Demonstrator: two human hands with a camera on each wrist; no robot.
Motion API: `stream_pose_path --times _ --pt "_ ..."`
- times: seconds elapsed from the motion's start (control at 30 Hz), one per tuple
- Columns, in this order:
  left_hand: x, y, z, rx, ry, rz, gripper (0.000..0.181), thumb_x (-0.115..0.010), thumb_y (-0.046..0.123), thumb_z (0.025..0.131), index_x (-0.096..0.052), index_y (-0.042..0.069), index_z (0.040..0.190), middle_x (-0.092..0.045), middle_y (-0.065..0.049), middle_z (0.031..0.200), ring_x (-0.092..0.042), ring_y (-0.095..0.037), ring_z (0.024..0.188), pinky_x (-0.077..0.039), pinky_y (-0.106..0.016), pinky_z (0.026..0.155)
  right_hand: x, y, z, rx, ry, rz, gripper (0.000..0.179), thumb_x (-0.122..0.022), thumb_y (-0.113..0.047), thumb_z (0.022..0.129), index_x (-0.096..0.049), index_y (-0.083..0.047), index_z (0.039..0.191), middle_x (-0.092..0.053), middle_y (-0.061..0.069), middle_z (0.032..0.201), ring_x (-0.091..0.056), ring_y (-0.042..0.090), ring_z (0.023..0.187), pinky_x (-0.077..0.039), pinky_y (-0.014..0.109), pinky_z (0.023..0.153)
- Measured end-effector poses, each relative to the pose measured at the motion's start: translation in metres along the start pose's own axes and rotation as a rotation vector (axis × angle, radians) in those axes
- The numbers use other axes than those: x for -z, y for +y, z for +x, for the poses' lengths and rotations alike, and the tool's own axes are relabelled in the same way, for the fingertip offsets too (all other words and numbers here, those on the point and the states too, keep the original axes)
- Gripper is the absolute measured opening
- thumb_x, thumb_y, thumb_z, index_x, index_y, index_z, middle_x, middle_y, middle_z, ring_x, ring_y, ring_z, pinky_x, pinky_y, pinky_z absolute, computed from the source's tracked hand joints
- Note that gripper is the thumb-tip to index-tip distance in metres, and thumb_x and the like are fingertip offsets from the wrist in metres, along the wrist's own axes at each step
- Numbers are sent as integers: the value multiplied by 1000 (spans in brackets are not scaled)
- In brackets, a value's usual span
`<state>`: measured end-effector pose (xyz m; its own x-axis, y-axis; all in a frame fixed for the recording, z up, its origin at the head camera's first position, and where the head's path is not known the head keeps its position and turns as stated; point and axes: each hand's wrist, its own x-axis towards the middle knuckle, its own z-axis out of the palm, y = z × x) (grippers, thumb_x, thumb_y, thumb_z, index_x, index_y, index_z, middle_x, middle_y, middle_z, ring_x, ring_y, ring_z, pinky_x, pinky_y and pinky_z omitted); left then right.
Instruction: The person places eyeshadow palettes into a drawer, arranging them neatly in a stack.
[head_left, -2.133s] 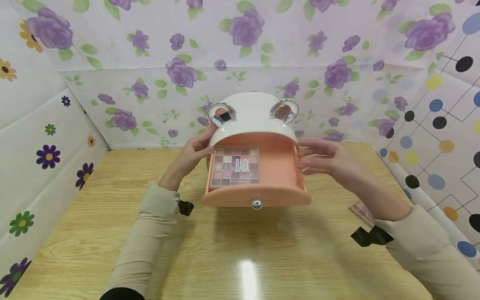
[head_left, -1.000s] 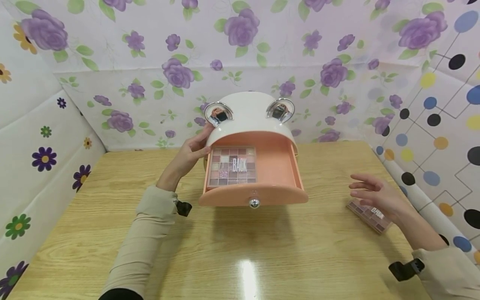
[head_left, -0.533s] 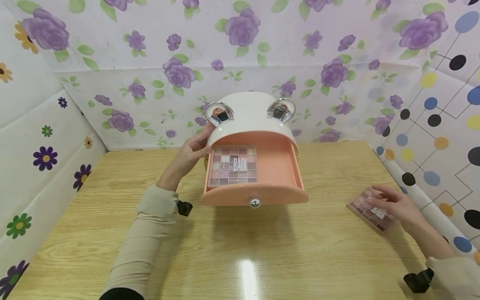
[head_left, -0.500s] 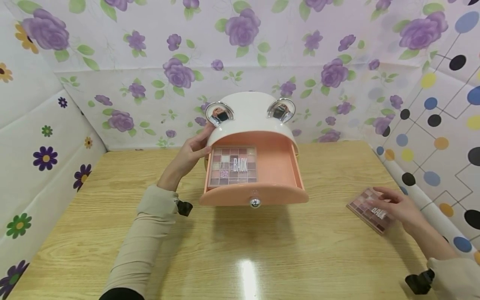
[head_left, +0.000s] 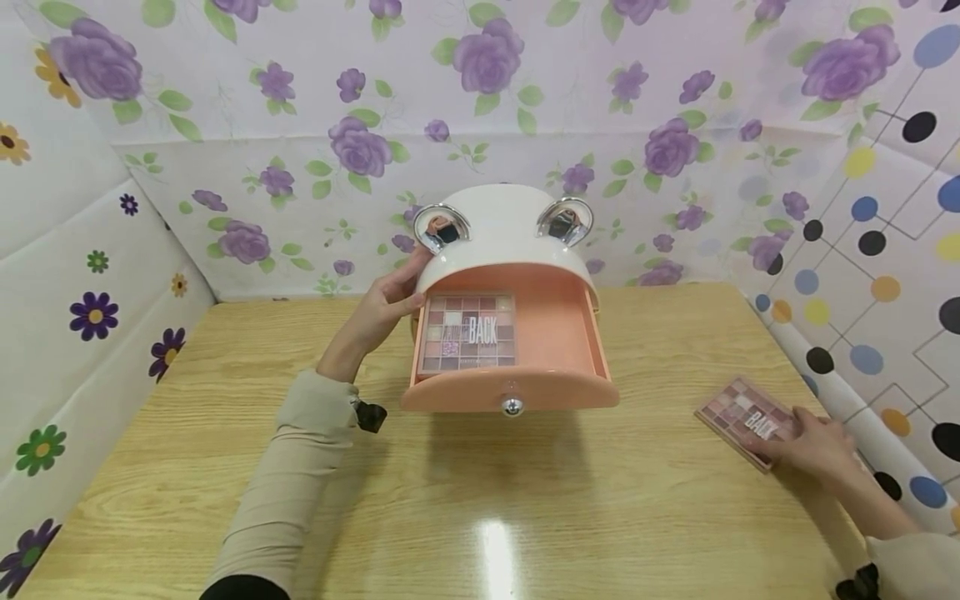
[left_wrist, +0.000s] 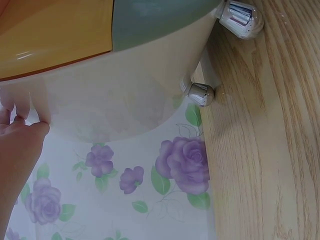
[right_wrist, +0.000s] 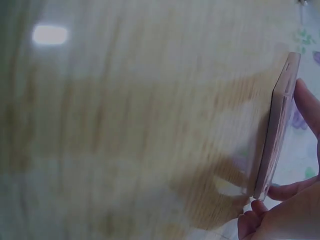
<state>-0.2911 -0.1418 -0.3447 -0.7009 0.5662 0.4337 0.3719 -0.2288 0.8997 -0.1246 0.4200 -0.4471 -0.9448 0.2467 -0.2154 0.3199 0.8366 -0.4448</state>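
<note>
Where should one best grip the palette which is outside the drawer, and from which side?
Probably by two opposite edges at its near right end, coming from the right. The palette is flat and thin, and set slantwise with that end toward the right hand, so a pinch across its width looks easy.

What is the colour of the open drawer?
The open drawer is peach-orange, best seen in the head view.

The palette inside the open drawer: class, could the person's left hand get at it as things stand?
Probably yes: the drawer stands open, nothing covers the palette, and the left hand is close by, though it would likely have to leave the white organizer first.
</note>
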Motion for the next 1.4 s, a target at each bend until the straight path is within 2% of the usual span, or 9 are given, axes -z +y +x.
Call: stream_pose_path --times 0.3,0.43,0.53,0.7,0.77,0.9,1.0,1.17,1.4 --pt "0 2 0 -2 4 -10 86 -66 34 82 -17 -4 142 -3 -10 152 -3 -18 138 -9 -32 110 -4 -4 2 6 83 -14 109 -72 -54 68 -21 22 128 -28 45 109 -23 59 99 -21 64 79" --pt "0 3 -1 3 3 -4 86 -66 35 82 -17 -2 142 -3 -9 152 -4 -17 138 -10 -31 110 -4 -7 2 17 115 30 111 -78 -48 64 -17 20 128 -31 42 106 -29 55 96 -22 62 79" --pt "0 3 -1 2 6 -3 87 -66 35 82 -17 -3 142 -4 -9 152 -4 -16 138 -11 -31 110 -2 -10 2 37 85 104 115 -79 -44 66 -9 19 131 -30 43 110 -34 53 96 -28 60 80" --pt "0 2 -1 -2 5 -5 84 -65 33 83 -17 -2 142 -3 -8 152 -4 -16 138 -11 -31 110 2 -5 5 52 -1 291 111 -76 -33 73 3 16 134 -26 43 116 -39 46 98 -40 49 78" --pt "0 2 -1 1 4 -6 84 -65 33 83 -17 -1 142 -3 -7 152 -4 -16 138 -11 -31 110 3 1 8 46 -13 382 110 -76 -27 74 4 14 136 -34 37 110 -49 33 93 -47 38 73" --pt "0 0 0 7 8 -8 85 -66 35 82 -18 0 143 -3 -6 152 -4 -15 138 -11 -31 110 7 16 18 43 -78 729 101 -71 -8 79 5 -2 145 -40 16 100 -58 10 75 -53 25 64" --pt "0 0 0 7 10 -9 86 -66 35 81 -17 -1 142 -3 -7 152 -3 -15 138 -11 -31 110 10 24 25 60 -137 1021 89 -65 3 81 -11 -23 146 -47 9 97 -63 11 74 -54 27 67" --pt "-1 0 -1 7 8 -4 87 -66 36 81 -17 -1 143 -2 -8 152 -4 -16 138 -11 -31 110 16 19 22 101 -164 1154 68 -61 5 83 -33 -34 131 -59 -4 90 -65 12 79 -53 27 68" --pt "-1 -1 0 4 5 16 89 -65 41 80 -17 0 143 -4 -7 152 -5 -16 138 -15 -30 109 43 -35 -9 227 -224 1259 54 -52 11 86 -38 -25 124 -60 -2 91 -64 12 80 -53 26 67"
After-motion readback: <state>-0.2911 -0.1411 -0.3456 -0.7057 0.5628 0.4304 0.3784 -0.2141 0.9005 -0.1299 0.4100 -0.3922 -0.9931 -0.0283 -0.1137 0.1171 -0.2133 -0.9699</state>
